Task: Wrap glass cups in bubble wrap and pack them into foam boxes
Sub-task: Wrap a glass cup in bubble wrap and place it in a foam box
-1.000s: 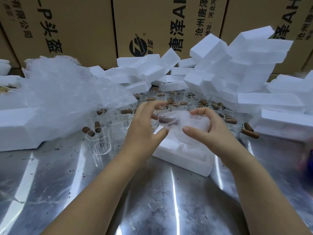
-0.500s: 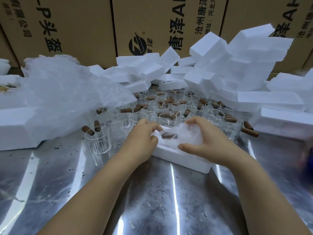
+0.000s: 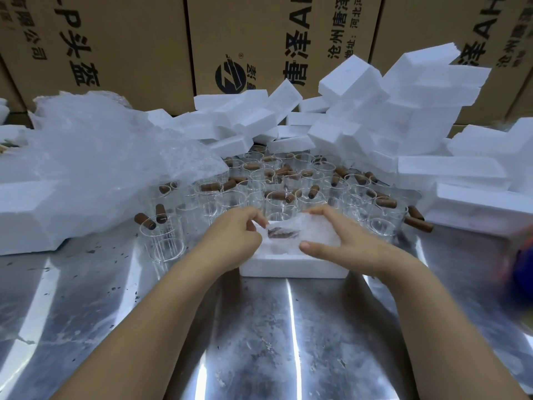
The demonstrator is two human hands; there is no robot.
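Wrapped glass cup (image 3: 291,235): one bundle in bubble wrap, brown cork showing through, lying in the open foam box (image 3: 291,265) on the steel table (image 3: 259,342). Left hand (image 3: 233,241) pinches the wrap's edge; right hand (image 3: 343,241) cups the bundle's side. Step: seating, seemingly. Next: press flat, release, fit a lid.

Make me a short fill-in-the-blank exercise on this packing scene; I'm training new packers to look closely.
1. Both hands, left hand and right hand, press a bubble-wrapped cup into an open white ____ box.
2. The box sits on a shiny ____ table.
3. The unwrapped glass cups behind the box have brown ____ handles.
4. The tall boxes at the back are made of ____.

Missing words: foam; metal; wooden; cardboard
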